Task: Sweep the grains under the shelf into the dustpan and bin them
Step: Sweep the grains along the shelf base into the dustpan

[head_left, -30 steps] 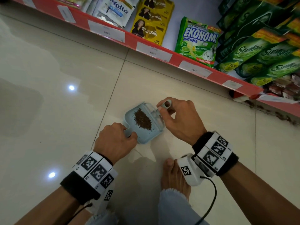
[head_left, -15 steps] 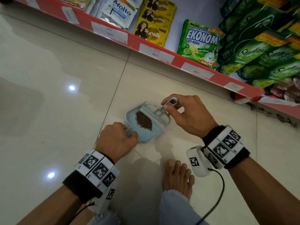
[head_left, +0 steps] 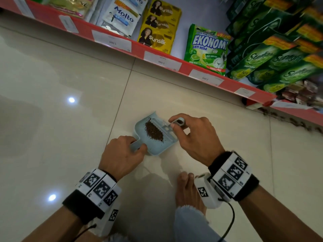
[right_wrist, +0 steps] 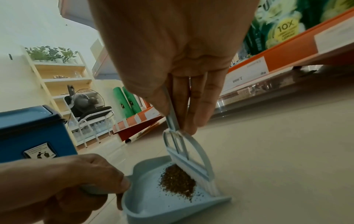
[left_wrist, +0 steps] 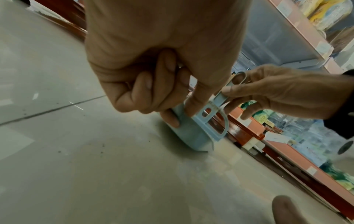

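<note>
A small pale blue dustpan (head_left: 158, 147) (right_wrist: 153, 209) (left_wrist: 191, 136) lies on the cream tiled floor. A heap of brown grains (head_left: 154, 131) (right_wrist: 178, 180) sits inside it. My left hand (head_left: 122, 154) (left_wrist: 162, 72) grips the dustpan's short handle (head_left: 135, 145) from the left. My right hand (head_left: 195, 137) (right_wrist: 180, 75) pinches the handle of a pale blue hand brush (head_left: 166, 127) (right_wrist: 191, 163) (left_wrist: 214, 121), whose white bristles stand in the pan against the grains.
The red-edged bottom shelf (head_left: 157, 58) runs across the top with sachets and green detergent packs. A blue bin (right_wrist: 32, 133) stands left of the dustpan. My bare foot (head_left: 185, 189) rests just behind the pan. Dark debris (head_left: 297, 123) lines the shelf base at right.
The brush has pushed the grains deeper into the pan, and the heap now lies as a long streak. The left hand keeps its hold on the dustpan handle.
</note>
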A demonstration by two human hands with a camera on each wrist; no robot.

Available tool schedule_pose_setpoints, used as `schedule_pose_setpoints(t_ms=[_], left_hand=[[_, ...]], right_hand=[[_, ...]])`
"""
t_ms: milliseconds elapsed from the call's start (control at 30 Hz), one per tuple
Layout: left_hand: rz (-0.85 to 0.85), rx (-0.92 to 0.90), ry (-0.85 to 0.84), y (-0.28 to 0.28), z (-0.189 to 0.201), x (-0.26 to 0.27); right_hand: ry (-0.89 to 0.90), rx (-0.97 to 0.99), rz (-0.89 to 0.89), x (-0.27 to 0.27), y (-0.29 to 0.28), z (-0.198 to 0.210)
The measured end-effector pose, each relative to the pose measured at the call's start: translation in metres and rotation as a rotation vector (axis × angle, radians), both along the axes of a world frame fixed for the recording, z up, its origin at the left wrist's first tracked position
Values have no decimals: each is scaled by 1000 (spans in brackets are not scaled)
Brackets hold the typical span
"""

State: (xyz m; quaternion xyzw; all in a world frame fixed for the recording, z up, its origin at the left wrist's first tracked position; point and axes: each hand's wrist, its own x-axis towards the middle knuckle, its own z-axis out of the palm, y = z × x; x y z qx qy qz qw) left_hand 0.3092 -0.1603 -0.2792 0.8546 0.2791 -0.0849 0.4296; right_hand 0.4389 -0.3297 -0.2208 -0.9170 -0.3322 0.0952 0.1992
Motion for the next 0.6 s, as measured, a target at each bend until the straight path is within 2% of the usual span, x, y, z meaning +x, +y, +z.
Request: schedule_pose_setpoints(t_ms=[233, 400, 600], left_hand=[[-107, -80, -111, -4, 1, 19], [-269, -127, -176, -24, 13, 52], [-464, -182, -228, -58, 35, 99]], right_hand=[[11, 169, -205, 1, -34, 23], [28, 254, -409, 6, -83, 55], [65, 354, -567, 19, -142, 97]])
